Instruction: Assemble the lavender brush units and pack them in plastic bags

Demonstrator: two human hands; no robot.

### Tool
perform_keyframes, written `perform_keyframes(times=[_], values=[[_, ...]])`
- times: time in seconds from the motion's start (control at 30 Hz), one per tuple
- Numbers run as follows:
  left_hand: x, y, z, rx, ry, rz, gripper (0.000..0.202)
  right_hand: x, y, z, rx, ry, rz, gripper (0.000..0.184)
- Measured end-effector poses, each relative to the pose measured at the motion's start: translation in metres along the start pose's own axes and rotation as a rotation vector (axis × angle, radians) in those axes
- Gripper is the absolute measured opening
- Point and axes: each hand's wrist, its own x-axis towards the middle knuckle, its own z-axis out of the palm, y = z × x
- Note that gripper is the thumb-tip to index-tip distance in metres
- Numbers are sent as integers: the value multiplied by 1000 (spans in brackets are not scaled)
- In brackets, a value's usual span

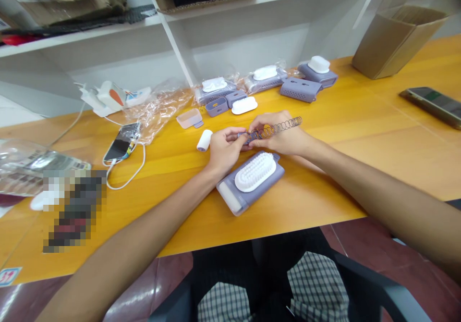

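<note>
My left hand (pixel 224 153) pinches a small purple-grey part (pixel 245 137), mostly covered by the fingers. From the other side my right hand (pixel 278 138) has its fingers closed on the same part. A thin metal coil spring (pixel 284 126) sticks out of it, slanting up to the right across my right hand. Just below both hands lies a purple-grey box-shaped body with a clear end, topped by a white bristled oval brush head (pixel 256 172). Beside my left fingers rests a short white cylinder (pixel 205 140).
Farther back lie similar units with white tops (pixel 265 72), a perforated purple cover (pixel 301 89), a loose white oval piece (pixel 245 105) and a translucent lid (pixel 189 118). Crumpled plastic film (pixel 158 110) and a cabled phone (pixel 123 143) are left; a cardboard box (pixel 399 41) stands right.
</note>
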Motion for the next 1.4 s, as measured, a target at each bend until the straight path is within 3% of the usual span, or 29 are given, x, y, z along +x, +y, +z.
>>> perform_keyframes(times=[0.23, 0.37, 0.53, 0.87, 1.1, 1.4], values=[[5, 1, -3, -1, 78, 43, 17, -3, -6, 4, -100, -55, -41, 20], [7, 2, -5, -35, 6, 30, 16, -4, -1, 4, -100, 7, -115, 17], [6, 4, -3, -66, 8, -35, 16, -1, 8, -6, -141, 67, -142, 12], [2, 4, -5, -46, -138, -14, 23, -1, 12, -12, -193, -17, -272, 13], [1, 4, -5, -60, -179, -11, 28, -1, 10, -13, -254, -85, -282, 12], [1, 1, -9, -96, -215, -32, 33, -3, 13, -8, -216, -40, -357, 14]])
